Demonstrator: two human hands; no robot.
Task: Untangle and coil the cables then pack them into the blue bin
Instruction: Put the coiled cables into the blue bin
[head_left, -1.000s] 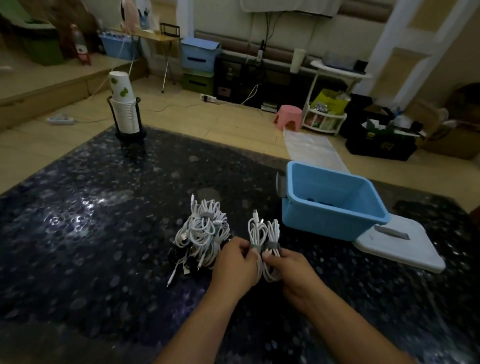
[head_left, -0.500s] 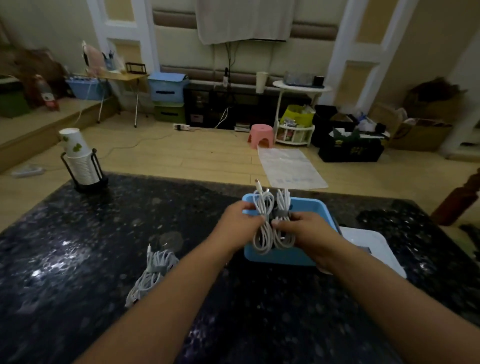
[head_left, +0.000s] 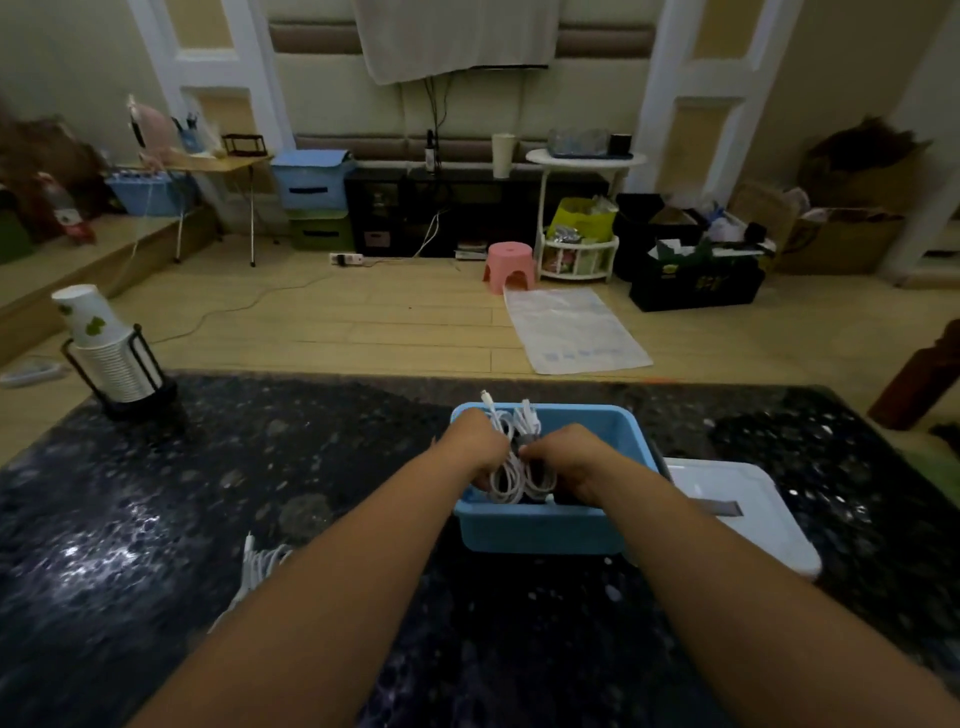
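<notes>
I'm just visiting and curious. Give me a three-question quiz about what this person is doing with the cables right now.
1. True or false: both hands hold the coiled cables inside the blue bin.
2. What lies on the table right of the bin? A) white lid B) pink stool C) cup stack
3. Where are the cables still to be packed?

Key:
1. True; left hand, right hand.
2. A, the white lid.
3. On the table, left of the bin, partly hidden by the left arm: the loose cables.

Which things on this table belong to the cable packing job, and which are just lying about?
Part of the job:
- coiled white cables, held by left hand and right hand
- blue bin
- remaining cable pile
- white lid

Just lying about:
- paper cup stack
</notes>
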